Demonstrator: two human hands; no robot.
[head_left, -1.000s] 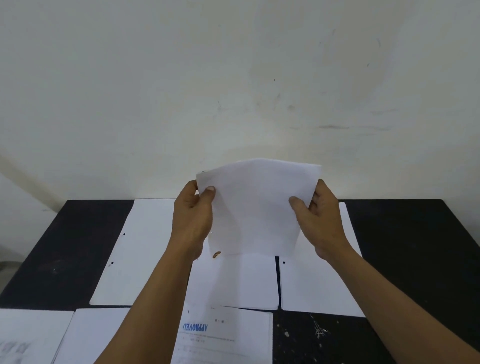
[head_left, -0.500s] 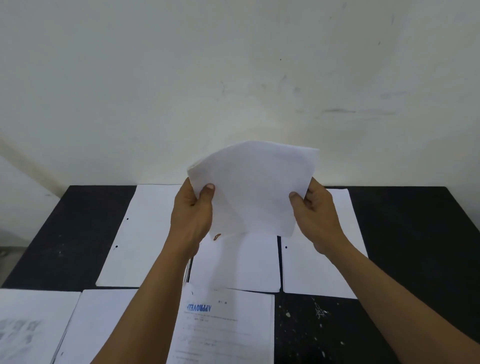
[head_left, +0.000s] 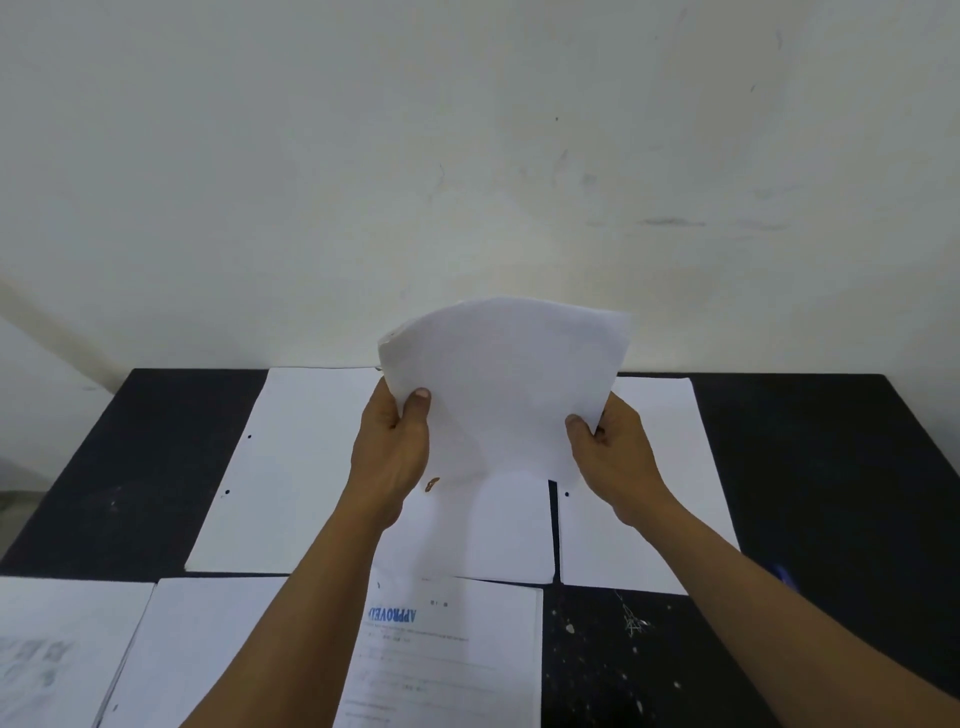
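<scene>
Bowing across the sheaf of papers (head_left: 509, 384) has deepened since a second ago: its edge above the grip bulges, and the corner over the left thumb fans apart. Both the left hand (head_left: 392, 447) and the right hand (head_left: 615, 457) pinch a side edge, thumb in front, holding it upright over the middle sheet (head_left: 483, 525) below the grip. Judged: the sheets are being loosened and are not yet placed.

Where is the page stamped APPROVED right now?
In the head view, the APPROVED page lies on the black table at bottom centre, between the left forearm and right forearm, just nearer than the middle blank sheet.
</scene>
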